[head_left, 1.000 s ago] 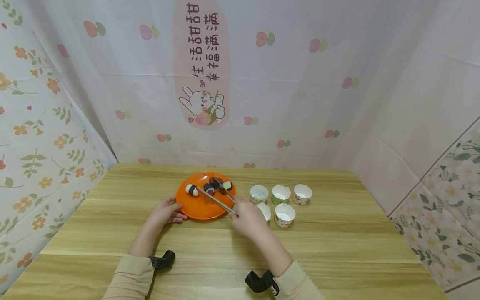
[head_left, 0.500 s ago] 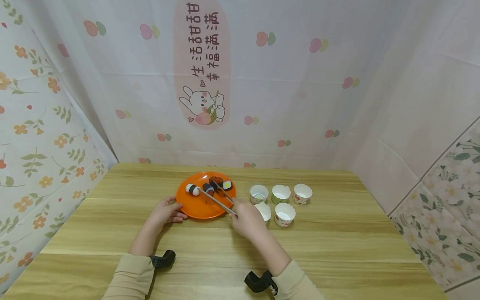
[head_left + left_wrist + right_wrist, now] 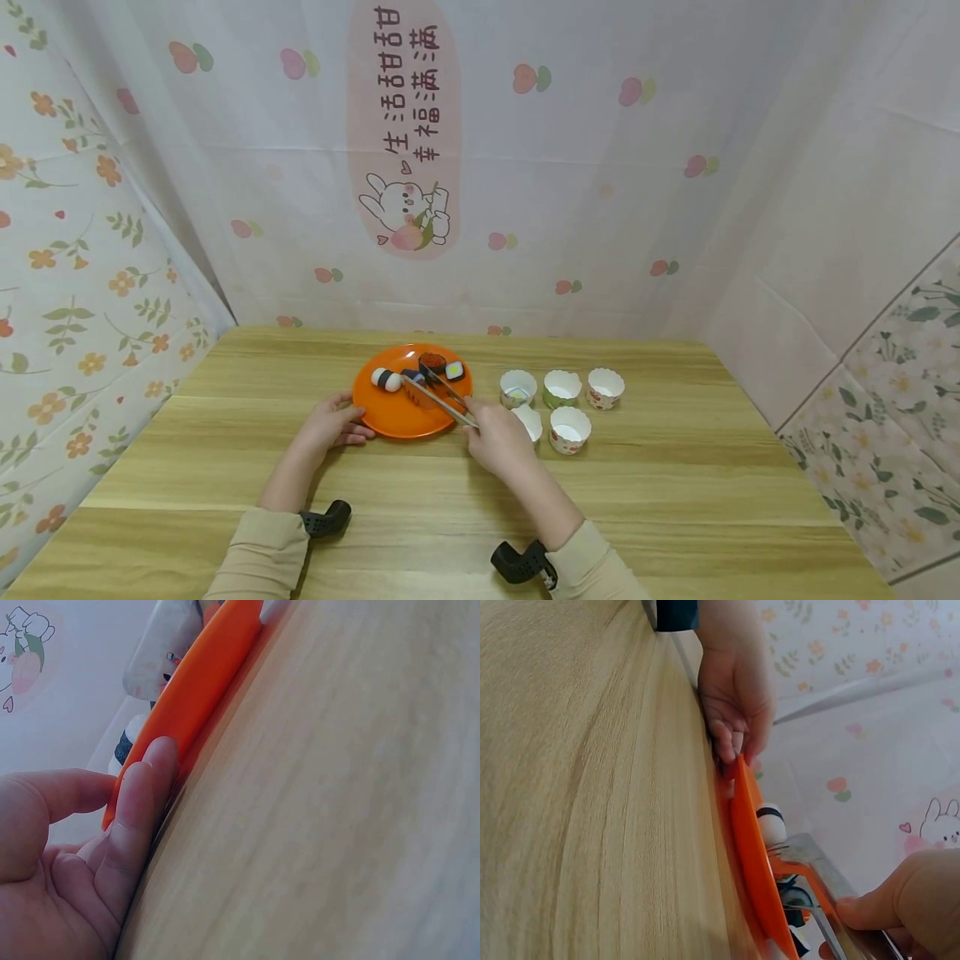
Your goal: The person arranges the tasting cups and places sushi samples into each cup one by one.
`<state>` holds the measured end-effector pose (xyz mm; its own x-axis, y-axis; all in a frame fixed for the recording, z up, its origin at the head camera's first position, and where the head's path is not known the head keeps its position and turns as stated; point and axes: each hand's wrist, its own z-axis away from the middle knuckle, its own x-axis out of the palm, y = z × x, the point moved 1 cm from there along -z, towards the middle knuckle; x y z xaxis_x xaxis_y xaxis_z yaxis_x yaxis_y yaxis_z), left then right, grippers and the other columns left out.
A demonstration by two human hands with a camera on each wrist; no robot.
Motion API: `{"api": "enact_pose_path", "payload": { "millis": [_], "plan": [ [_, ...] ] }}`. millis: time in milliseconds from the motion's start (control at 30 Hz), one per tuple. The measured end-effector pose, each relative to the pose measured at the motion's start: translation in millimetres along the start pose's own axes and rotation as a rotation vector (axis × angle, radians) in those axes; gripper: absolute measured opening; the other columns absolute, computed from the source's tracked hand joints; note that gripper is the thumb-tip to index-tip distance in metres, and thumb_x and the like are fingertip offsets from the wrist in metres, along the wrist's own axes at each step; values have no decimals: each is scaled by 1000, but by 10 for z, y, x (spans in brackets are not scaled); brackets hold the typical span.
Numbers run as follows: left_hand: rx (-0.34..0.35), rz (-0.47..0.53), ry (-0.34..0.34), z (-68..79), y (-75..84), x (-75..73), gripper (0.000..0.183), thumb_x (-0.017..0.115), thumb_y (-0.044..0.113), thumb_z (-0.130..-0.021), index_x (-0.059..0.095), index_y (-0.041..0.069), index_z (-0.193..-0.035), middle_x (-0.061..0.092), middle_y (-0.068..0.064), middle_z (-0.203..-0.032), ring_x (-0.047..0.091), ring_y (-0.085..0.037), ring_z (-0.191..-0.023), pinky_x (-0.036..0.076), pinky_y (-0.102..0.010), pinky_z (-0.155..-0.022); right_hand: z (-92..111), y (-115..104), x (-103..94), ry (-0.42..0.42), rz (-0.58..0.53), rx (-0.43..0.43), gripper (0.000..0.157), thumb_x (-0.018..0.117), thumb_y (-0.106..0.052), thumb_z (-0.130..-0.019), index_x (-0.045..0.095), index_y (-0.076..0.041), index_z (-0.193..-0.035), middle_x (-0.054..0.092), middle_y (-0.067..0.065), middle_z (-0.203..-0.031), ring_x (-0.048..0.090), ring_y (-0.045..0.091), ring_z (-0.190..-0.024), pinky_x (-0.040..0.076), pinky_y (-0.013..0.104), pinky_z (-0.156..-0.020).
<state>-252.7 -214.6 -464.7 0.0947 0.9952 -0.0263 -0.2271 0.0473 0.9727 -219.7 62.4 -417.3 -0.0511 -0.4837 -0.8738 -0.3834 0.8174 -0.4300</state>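
Note:
My left hand point(image 3: 330, 422) pinches the near left rim of an orange plate point(image 3: 390, 421), thumb above and fingers below. In my right hand point(image 3: 498, 437) are metal tongs point(image 3: 442, 402), their tips over the plate on either side of a dark sushi piece point(image 3: 413, 376), which they partly hide. Left of the tips lies a white sushi piece with a black band point(image 3: 386, 380). A red-topped dark sushi piece point(image 3: 432, 362) and a small roll with a yellow-green centre point(image 3: 454, 370) sit toward the plate's right edge. The right wrist view shows the tongs point(image 3: 821, 881) close over the plate point(image 3: 754, 847).
Several paper cups with wavy rims stand right of the plate, among them a green-patterned cup point(image 3: 562, 388) and a red-patterned cup point(image 3: 569, 430). One cup is partly behind my right hand. The wooden table point(image 3: 675, 467) ends at a patterned curtain point(image 3: 600, 208).
The tongs' tips have come closer together around the dark piece, their left tip moving right, away from the white piece. That white piece has shifted slightly right. My left hand has stayed put.

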Motion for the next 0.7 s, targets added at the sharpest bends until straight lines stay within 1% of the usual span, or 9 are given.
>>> {"api": "enact_pose_path", "payload": {
  "millis": [100,200,367,700],
  "plan": [
    [-7,-3,11,-4,2,3,52,44,8,-102,20,-8,-146,66,-13,-86,68,-19,-68,57,-28,-64,-4,13,-7,0,0,-3,42,70,-11,-87,62,-4,-127,66,12,-116,65,27,-92,54,41,-71],
    [-9,-3,9,-4,0,3,53,44,8,-102,20,-8,-146,65,-13,-88,68,-19,-68,57,-28,-65,-6,21,-13,-1,2,-10,41,70,-11,-87,62,-4,-127,67,12,-111,66,25,-88,53,39,-67],
    [-7,3,5,0,-3,7,53,44,8,-102,19,-9,-146,65,-13,-87,68,-19,-68,57,-28,-64,-5,32,-21,-3,16,-13,41,70,-12,-86,62,-6,-127,68,11,-109,66,25,-85,53,38,-64],
    [-6,8,5,-9,-7,2,54,44,7,-102,18,-10,-146,65,-13,-86,68,-19,-67,57,-28,-64,7,51,-58,11,33,-20,41,71,-11,-85,64,-6,-125,68,10,-110,66,26,-90,53,41,-72]
  ]
}}
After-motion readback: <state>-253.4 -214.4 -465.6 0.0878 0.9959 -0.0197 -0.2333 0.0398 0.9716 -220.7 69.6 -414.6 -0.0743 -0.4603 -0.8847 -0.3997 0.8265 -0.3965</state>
